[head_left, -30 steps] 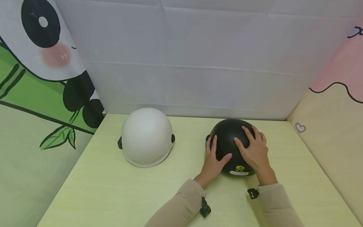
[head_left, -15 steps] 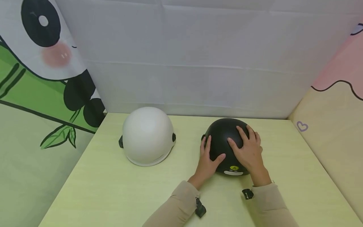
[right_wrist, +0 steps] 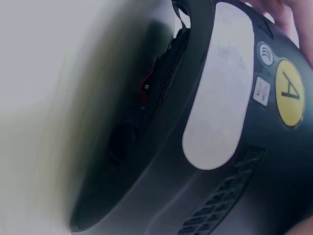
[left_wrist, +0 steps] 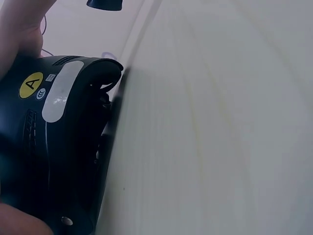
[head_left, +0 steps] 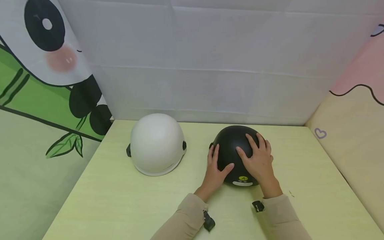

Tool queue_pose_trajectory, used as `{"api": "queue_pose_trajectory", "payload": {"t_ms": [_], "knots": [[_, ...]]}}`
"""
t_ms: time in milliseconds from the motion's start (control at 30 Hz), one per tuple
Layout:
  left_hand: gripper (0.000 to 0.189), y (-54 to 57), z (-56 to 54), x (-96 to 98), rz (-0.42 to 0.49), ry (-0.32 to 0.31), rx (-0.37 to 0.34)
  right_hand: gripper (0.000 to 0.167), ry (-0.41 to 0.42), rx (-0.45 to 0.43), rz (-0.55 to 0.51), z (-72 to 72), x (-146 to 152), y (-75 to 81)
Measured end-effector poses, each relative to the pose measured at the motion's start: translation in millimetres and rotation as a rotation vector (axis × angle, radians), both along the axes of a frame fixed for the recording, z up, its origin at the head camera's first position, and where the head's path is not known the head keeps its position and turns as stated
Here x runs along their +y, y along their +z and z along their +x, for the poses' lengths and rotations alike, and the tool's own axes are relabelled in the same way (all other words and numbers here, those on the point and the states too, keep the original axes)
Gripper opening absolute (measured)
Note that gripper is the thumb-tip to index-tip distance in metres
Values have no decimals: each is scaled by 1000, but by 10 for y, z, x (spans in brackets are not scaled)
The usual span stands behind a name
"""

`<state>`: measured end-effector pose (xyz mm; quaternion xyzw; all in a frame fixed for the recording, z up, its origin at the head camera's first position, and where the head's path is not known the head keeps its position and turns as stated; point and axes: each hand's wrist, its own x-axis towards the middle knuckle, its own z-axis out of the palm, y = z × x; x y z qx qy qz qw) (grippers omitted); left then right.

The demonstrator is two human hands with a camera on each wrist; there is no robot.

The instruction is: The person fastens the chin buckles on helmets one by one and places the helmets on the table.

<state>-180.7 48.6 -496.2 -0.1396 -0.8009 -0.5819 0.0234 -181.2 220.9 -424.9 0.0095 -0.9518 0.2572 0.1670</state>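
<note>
A black helmet (head_left: 229,150) with a yellow sticker marked A (head_left: 243,178) and a white oblong patch (head_left: 242,183) sits dome up on the right half of the table. My left hand (head_left: 214,171) holds its left side, thumb and fingers spread around the dome. On the right side my right hand (head_left: 259,161) grips it the same way, fingers reaching over the top. In the right wrist view the helmet's rim (right_wrist: 161,142) shows close over the table, with dark padding and a strap inside. To the left stands a white helmet (head_left: 157,143), untouched.
The pale wooden table (head_left: 120,200) ends at a white cloth backdrop (head_left: 192,66) behind both helmets. Printed cartoon panels (head_left: 45,110) rise at the left and right sides. A dark camera (head_left: 208,220) is strapped at the left wrist, another camera (head_left: 258,206) at the right.
Both hands and the black helmet have moved together to the left, nearer the white helmet. The hold on it looks the same, and the white helmet has stayed in place.
</note>
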Motion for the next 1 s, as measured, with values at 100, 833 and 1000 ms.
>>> {"api": "queue_pose_trajectory", "payload": {"t_ms": [100, 833, 1000], "knots": [[86, -2, -23, -20, -6, 8, 2, 68, 11, -3, -3, -29, -21, 15], [86, -23, -83, -95, 46, 45, 20, 68, 25, 20, 8, -131, -135, 11], [87, -21, -75, -99, 70, 62, 5, 69, 29, 7, 1, -132, -134, 19]]}}
